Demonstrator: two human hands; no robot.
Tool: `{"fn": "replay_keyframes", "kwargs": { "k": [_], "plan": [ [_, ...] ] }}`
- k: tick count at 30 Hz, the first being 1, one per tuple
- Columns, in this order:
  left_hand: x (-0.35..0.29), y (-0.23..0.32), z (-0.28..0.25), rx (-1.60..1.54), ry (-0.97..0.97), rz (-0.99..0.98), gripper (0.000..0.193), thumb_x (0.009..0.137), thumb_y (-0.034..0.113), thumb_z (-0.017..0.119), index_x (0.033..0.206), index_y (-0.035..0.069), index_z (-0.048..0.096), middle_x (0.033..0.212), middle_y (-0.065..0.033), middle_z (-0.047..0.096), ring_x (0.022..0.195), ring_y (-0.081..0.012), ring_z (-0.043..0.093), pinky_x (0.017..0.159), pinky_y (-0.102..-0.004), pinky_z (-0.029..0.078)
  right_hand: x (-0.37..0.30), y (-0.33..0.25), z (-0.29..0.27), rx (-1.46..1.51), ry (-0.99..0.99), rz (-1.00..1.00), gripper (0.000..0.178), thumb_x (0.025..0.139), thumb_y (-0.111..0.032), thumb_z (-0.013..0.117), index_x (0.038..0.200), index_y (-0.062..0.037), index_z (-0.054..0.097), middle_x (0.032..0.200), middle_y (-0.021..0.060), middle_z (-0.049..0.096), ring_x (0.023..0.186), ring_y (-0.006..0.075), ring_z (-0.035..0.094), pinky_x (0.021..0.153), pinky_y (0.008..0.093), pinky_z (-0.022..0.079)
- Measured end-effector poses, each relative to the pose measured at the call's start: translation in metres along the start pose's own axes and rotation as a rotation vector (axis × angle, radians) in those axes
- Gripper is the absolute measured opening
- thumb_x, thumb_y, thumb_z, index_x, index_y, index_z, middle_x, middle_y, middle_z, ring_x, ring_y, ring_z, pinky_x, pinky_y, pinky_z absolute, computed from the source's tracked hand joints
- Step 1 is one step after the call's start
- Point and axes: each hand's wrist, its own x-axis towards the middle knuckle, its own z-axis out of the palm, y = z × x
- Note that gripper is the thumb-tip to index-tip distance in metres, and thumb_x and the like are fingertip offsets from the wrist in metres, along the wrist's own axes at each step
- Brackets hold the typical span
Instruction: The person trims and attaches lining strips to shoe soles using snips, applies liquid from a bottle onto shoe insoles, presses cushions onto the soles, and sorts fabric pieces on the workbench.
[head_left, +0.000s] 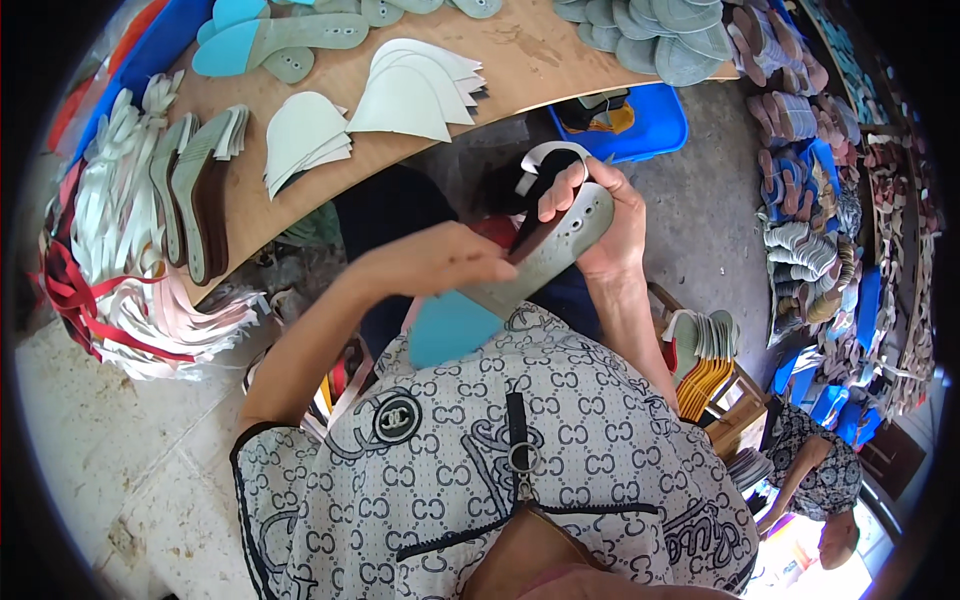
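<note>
A grey-green shoe insole board with a blue toe part is held slanting in front of my chest. My right hand grips its heel end, where small metal-ringed holes show. My left hand is closed, its fingertips pressed at the board's middle edge. A dark reddish-brown piece lies along the board's far side, partly covered by my fingers. Beside my right fingertips curls a white strap; whether it is joined to the board I cannot tell.
The wooden table ahead bears stacked white upper pieces, more insole boards and grey sole pieces. White straps hang at the left. Below its edge sits a blue bin. Shoe parts line the right; another person is behind.
</note>
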Motion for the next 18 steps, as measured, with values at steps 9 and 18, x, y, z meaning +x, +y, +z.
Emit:
{"fn": "replay_keyframes", "kwargs": {
  "k": [9, 18],
  "plan": [
    [-0.028, -0.002, -0.012, 0.434, 0.27, -0.156, 0.039, 0.089, 0.046, 0.059, 0.082, 0.01, 0.071, 0.063, -0.0113, 0.063, 0.062, -0.0319, 0.063, 0.056, -0.042, 0.047, -0.011, -0.011, 0.02, 0.017, -0.156, -0.119, 0.037, 0.094, -0.026, 0.04, 0.077, 0.0018, 0.058, 0.07, 0.0169, 0.06, 0.068, 0.0341, 0.06, 0.072, 0.042, 0.048],
    [-0.01, 0.077, 0.01, 0.443, 0.491, 0.009, 0.069, 0.067, 0.038, 0.081, 0.118, 0.001, 0.052, 0.113, -0.0201, 0.062, 0.106, -0.034, 0.06, 0.088, -0.0387, 0.048, -0.012, 0.012, 0.07, -0.322, 0.229, -0.285, 0.04, 0.1, -0.027, 0.041, 0.124, 0.0048, 0.048, 0.094, 0.0169, 0.068, 0.084, 0.0242, 0.066, 0.079, 0.0378, 0.053]
  ]
}}
